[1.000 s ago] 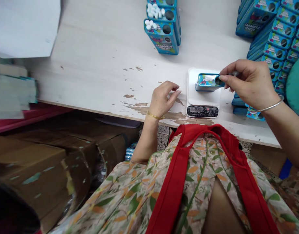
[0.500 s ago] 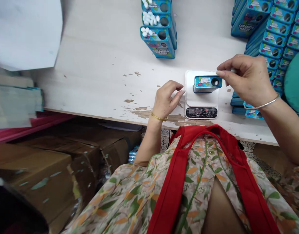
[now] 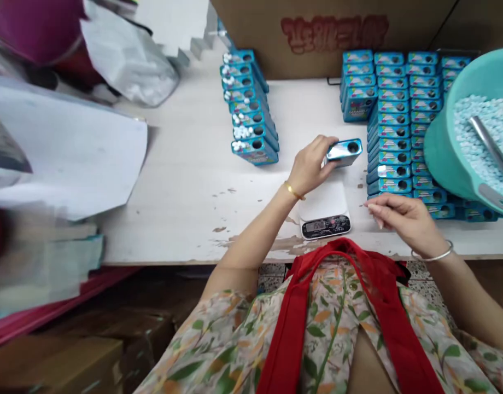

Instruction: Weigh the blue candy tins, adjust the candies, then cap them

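Observation:
My left hand [image 3: 311,168] is closed round the left end of a blue candy tin [image 3: 345,150], lifted above the back edge of the white digital scale [image 3: 324,203]. The tin's top, with its dark round hole, faces up. To the right of the scale, my right hand [image 3: 401,220] is held in a pinch; whatever may be between its fingertips is too small to tell. Left of the scale runs a row of blue tins [image 3: 255,149] with white candies lying on their lids. Rows of similar tins [image 3: 394,144] stand on the right, near my right hand.
A turquoise bucket [image 3: 446,128] of white candies, with a metal scoop [image 3: 492,149] in it, stands at the right. Behind is a cardboard box [image 3: 337,52]. White paper [image 3: 91,164] and a white plastic bag [image 3: 130,60] lie at the left.
My left hand has taken hold of the tin and lifted it off the scale. My right hand has drawn back from the tin toward the table's front. The view has shifted, showing the bucket.

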`<control>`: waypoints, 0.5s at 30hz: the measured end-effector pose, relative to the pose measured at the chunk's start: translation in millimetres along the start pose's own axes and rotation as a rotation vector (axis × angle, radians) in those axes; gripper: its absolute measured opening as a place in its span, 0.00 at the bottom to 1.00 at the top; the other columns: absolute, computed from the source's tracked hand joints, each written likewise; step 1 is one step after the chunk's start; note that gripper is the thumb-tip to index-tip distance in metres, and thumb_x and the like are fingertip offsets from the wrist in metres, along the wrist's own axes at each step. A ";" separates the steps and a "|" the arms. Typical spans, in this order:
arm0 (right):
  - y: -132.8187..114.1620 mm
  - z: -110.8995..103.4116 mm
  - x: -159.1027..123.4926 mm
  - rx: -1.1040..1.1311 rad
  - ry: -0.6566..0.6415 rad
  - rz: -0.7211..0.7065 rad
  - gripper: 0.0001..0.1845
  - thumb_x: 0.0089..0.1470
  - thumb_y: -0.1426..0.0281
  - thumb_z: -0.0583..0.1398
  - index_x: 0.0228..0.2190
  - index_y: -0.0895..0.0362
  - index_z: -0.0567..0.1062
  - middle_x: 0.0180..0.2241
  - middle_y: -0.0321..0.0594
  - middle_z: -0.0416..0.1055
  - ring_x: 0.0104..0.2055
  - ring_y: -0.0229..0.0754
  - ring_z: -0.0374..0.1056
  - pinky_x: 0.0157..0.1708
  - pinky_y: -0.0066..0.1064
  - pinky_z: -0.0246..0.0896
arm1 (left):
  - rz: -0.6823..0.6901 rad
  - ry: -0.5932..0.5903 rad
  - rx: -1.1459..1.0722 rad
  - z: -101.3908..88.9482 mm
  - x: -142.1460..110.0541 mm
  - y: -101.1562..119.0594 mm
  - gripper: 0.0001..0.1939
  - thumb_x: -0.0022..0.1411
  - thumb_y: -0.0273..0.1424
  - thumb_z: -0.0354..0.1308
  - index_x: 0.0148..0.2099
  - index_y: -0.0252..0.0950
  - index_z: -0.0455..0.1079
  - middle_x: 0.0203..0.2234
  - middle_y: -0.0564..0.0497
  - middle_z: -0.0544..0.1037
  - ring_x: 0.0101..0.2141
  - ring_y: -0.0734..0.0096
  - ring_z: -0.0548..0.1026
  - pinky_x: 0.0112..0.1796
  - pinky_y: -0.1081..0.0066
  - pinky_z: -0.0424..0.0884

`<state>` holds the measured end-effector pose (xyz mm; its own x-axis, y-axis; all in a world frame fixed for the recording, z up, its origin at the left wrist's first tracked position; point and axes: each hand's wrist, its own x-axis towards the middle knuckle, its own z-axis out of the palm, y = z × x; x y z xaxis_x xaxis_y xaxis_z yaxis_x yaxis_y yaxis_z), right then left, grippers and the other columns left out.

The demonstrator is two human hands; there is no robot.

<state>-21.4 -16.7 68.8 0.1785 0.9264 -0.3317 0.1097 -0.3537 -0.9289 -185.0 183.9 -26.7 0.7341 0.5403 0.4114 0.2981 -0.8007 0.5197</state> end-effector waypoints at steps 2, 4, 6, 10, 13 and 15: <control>10.3 -0.2 -8.3 0.076 0.026 0.029 0.16 0.53 0.55 0.66 0.32 0.56 0.80 0.20 0.34 0.68 0.22 0.33 0.60 0.23 0.28 0.53 | 0.013 0.001 0.007 18.5 41.4 -20.3 0.18 0.67 0.35 0.56 0.57 0.37 0.64 0.48 0.43 0.73 0.50 0.58 0.72 0.50 0.61 0.71; 20.6 -0.1 -14.5 0.143 0.042 0.070 0.16 0.53 0.55 0.67 0.32 0.56 0.80 0.19 0.34 0.67 0.21 0.33 0.58 0.21 0.28 0.49 | -0.009 -0.018 0.010 40.4 78.9 -39.7 0.18 0.66 0.34 0.58 0.57 0.37 0.65 0.49 0.42 0.72 0.50 0.57 0.72 0.50 0.60 0.70; 29.5 0.2 -18.8 0.210 0.042 0.122 0.16 0.52 0.55 0.67 0.31 0.56 0.79 0.19 0.34 0.66 0.21 0.33 0.56 0.20 0.28 0.47 | -0.057 -0.021 0.018 59.8 106.5 -54.0 0.19 0.66 0.35 0.59 0.57 0.37 0.65 0.50 0.40 0.71 0.50 0.55 0.72 0.51 0.59 0.70; 39.9 3.5 -21.7 0.361 -0.001 0.217 0.17 0.50 0.55 0.69 0.33 0.56 0.79 0.21 0.34 0.67 0.21 0.32 0.57 0.20 0.26 0.48 | -0.098 0.029 0.074 65.9 116.2 -62.0 0.24 0.64 0.39 0.62 0.59 0.38 0.64 0.55 0.37 0.67 0.57 0.50 0.66 0.56 0.52 0.64; 43.1 8.5 -19.8 0.486 -0.026 0.281 0.16 0.48 0.57 0.70 0.33 0.55 0.80 0.26 0.37 0.71 0.21 0.30 0.58 0.18 0.25 0.49 | -0.103 0.072 0.140 34.8 79.5 -56.7 0.24 0.67 0.44 0.57 0.61 0.41 0.62 0.58 0.38 0.65 0.59 0.50 0.64 0.59 0.49 0.61; 45.4 12.5 -16.9 0.572 -0.046 0.336 0.15 0.48 0.58 0.71 0.32 0.56 0.80 0.29 0.38 0.72 0.21 0.29 0.59 0.18 0.23 0.50 | -0.152 0.136 0.217 5.7 40.7 -52.9 0.22 0.69 0.46 0.53 0.59 0.42 0.61 0.58 0.40 0.67 0.60 0.52 0.64 0.58 0.49 0.62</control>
<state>-31.7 -46.9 30.2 0.0689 0.7870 -0.6131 -0.4827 -0.5115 -0.7109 -167.4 246.8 -41.7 0.5867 0.6762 0.4456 0.5325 -0.7367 0.4167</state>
